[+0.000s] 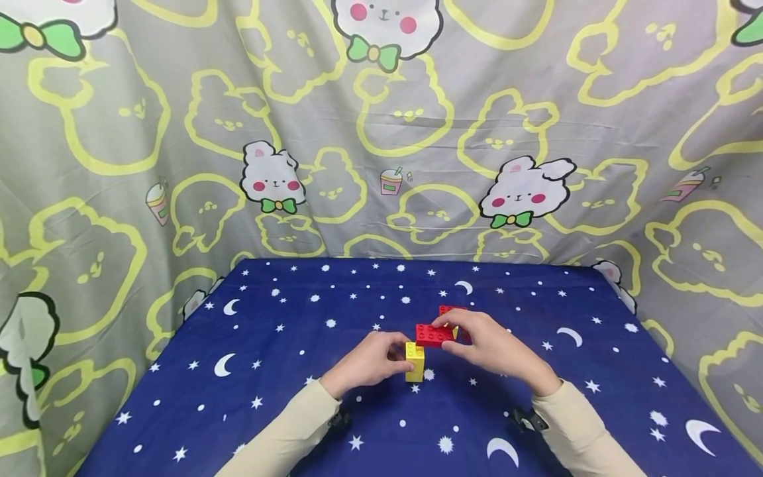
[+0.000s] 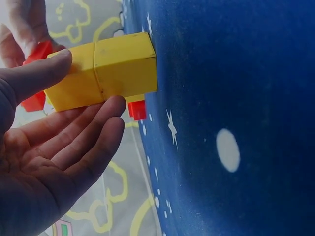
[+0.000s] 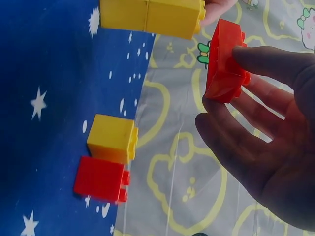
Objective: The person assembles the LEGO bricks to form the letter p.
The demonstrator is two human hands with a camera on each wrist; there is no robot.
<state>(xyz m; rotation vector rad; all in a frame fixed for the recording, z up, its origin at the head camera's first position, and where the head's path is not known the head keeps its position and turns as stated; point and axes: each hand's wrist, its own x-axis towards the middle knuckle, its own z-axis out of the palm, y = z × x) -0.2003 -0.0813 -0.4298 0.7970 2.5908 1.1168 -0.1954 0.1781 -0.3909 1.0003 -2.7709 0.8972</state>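
Note:
Two yellow building blocks [image 1: 414, 368], stacked into a short tower, stand upright on the cloth. My left hand [image 1: 372, 361] pinches the upper yellow block [image 2: 78, 78] between thumb and fingers. A long red building block [image 1: 430, 335] with studs on top is gripped by my right hand [image 1: 491, 348], thumb on one side and fingertips on the other. In the right wrist view this red block [image 3: 227, 59] hangs beside the tower's studded top, with a gap between them. Behind the right hand, a yellow block [image 3: 110, 137] and a smaller red block [image 3: 100, 178] sit side by side.
A dark blue cloth [image 1: 286, 371] with white stars and moons covers the table. Behind and at both sides hangs a grey curtain [image 1: 334, 132] printed with yellow outlines and white rabbits, meeting the table's far edge.

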